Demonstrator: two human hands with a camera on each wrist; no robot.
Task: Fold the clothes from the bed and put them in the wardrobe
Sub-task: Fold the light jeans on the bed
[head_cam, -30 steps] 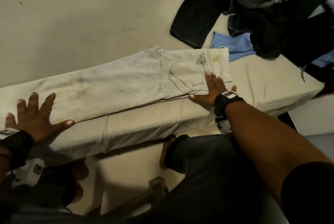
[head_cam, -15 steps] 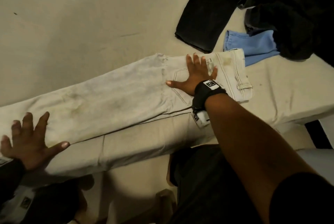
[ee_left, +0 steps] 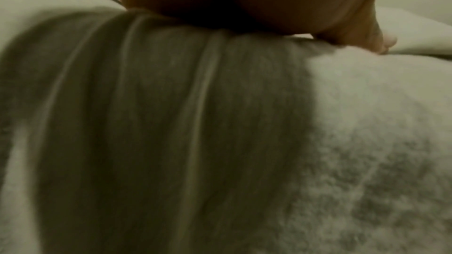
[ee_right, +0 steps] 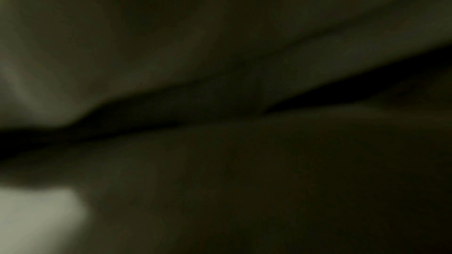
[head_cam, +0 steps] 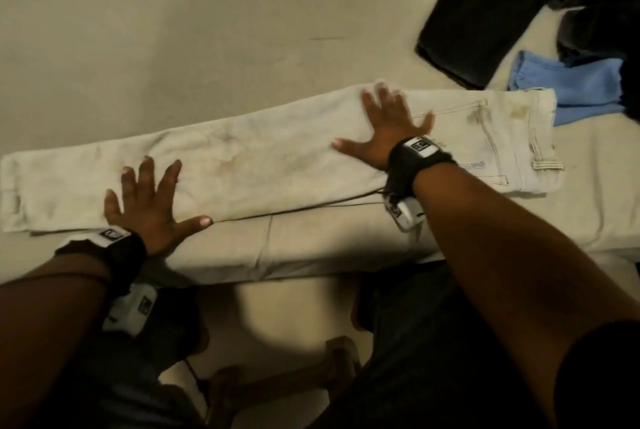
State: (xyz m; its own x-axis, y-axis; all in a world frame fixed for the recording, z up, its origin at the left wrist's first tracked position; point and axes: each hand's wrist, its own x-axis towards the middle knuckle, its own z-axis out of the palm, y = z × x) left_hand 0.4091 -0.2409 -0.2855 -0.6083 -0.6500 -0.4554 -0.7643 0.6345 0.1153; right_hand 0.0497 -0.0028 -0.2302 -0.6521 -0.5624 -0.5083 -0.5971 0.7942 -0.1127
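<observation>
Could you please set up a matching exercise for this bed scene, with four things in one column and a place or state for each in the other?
Things:
1. left hand
2. right hand
3. blue garment
4. dark garment

Places or states:
A. lies past the trousers' waistband end
B. flat on the trousers' lower leg, fingers spread
C. far right of the bed, beyond the blue one
D. flat on the cream trousers near the back pocket

Pairs: 1-B, 2-D, 3-A, 4-C
</observation>
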